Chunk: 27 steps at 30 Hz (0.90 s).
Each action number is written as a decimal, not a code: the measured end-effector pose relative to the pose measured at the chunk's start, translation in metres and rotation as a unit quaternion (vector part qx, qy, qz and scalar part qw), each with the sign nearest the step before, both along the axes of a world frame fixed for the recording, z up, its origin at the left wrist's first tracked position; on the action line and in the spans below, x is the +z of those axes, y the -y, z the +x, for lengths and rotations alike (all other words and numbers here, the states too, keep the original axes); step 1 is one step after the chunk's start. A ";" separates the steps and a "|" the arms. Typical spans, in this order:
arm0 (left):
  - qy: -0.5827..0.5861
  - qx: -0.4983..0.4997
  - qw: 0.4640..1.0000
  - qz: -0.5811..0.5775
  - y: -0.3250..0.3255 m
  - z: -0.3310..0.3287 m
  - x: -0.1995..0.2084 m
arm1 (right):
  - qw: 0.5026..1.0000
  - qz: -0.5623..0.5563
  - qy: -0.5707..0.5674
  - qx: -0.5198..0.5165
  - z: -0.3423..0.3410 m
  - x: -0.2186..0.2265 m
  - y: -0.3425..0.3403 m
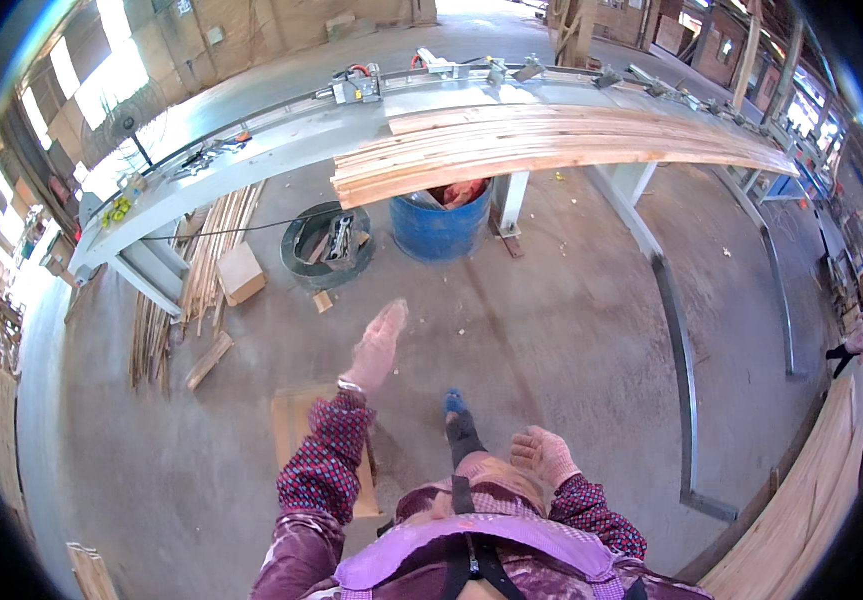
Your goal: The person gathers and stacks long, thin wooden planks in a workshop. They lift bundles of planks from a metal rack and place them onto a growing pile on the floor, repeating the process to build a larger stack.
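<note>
Nearest us, our right grip (545, 456) hangs half-curled, nearer than the blue barrel (439, 226) and to its right; we cannot tell whether it encloses anything. Our left grip (376, 350), flat-fingered and empty, hangs short of the barrel. Beyond both grips, untouched, long wooden strips (551, 140) lie already stacked above the barrel on the tabletop (301, 135); loose slats (219, 250) remain unstacked, left of the barrel.

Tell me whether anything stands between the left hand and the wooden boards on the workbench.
Nothing visible blocks the left hand from the wooden boards on the workbench; the blue barrel sits lower, beneath their near edge.
</note>
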State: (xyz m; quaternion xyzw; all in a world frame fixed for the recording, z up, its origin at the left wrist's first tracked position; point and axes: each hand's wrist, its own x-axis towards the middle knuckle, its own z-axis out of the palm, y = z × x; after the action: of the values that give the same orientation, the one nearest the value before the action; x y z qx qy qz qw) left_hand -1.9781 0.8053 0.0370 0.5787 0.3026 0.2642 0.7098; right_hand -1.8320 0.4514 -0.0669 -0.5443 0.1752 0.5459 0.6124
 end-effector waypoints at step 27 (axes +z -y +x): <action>-0.177 -0.537 0.590 0.576 -0.574 0.205 0.019 | 0.931 0.117 0.174 -0.299 0.069 0.066 -0.630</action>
State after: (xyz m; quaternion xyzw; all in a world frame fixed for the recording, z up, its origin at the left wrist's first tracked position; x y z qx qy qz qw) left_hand -1.7732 1.3795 0.0558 0.9596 -0.1588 -0.1535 0.1744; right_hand -1.7628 1.0816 -0.0009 -0.4775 0.1558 0.2507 0.8276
